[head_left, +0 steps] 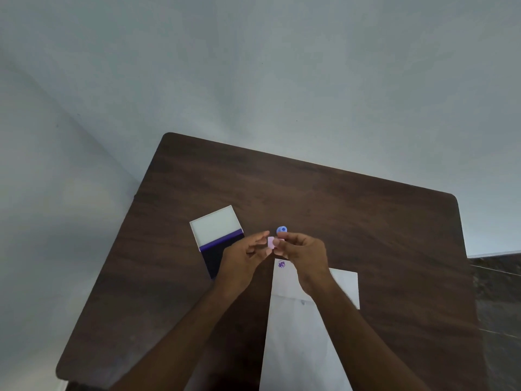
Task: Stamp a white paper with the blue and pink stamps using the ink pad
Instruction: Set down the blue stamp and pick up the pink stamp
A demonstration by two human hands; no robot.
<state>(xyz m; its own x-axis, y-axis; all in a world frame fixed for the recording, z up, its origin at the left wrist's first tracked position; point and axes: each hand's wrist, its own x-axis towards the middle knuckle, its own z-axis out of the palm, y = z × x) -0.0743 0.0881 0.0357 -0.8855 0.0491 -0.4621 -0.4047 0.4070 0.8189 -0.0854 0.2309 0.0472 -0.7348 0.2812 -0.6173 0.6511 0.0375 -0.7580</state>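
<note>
Both hands meet just above the top edge of the paper (298, 328). The right hand (303, 251) has its grip pinching the pink stamp (271, 243), and the left hand (244, 256) touches it with spread fingers, likely to turn it the right way. The blue stamp (281, 229) sits on the surface (352, 215) just past the paper's top, out of the way. One purple mark (281, 264) is already near the paper's top. The open ink pad (218, 244) lies left of the paper, close enough to dip into.
</note>
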